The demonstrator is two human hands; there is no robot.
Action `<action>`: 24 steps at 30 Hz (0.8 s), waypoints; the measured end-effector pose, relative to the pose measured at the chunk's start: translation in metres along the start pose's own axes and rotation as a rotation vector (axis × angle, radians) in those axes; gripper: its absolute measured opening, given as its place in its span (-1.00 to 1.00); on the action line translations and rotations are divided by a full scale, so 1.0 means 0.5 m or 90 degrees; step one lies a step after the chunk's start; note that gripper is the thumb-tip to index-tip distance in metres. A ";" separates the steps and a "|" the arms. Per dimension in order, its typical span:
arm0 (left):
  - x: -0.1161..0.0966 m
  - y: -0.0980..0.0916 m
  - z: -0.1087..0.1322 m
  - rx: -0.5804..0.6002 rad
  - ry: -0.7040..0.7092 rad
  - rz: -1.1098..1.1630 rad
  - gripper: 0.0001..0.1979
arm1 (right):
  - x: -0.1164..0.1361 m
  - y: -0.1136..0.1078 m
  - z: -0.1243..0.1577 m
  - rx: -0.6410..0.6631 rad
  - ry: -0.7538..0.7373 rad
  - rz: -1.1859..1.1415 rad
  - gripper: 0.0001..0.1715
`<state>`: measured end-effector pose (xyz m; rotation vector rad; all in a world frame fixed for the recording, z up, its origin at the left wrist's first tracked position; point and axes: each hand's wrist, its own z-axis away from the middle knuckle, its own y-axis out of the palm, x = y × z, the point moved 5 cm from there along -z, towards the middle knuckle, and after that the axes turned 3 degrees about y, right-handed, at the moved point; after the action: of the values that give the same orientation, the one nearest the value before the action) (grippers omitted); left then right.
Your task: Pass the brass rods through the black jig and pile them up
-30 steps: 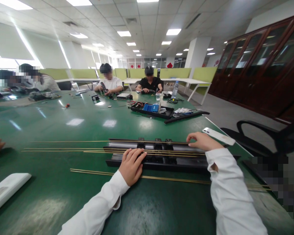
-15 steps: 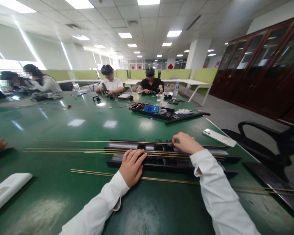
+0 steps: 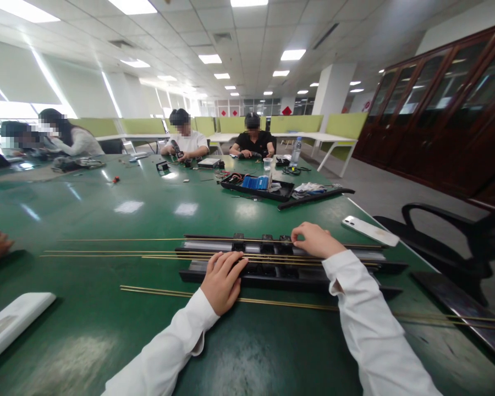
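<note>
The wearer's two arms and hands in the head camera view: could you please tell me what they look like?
Both arms wear long, loose, creased white fabric sleeves that reach the wrists, each with a slit near the cuff. The left hand and right hand are bare, without gloves. No marking shows on the sleeves.

Golden rods (image 3: 264,258) (thin) over rails (image 3: 272,281)

My left hand (image 3: 223,281) hides stretches of the nearer rods (image 3: 169,257); I can't tell whether my right hand (image 3: 313,240) pinches the farthest rod (image 3: 148,239).
</note>
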<state>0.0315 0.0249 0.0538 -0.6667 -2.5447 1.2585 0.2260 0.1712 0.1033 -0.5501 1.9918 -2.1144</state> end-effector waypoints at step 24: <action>0.003 0.000 0.004 0.008 -0.004 0.013 -0.53 | -0.107 -0.008 0.003 0.004 0.075 0.000 -0.91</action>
<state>0.0292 0.0241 0.0527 -0.6883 -2.5391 1.2831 0.2759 0.1907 0.0998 -0.4350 2.0438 -2.2005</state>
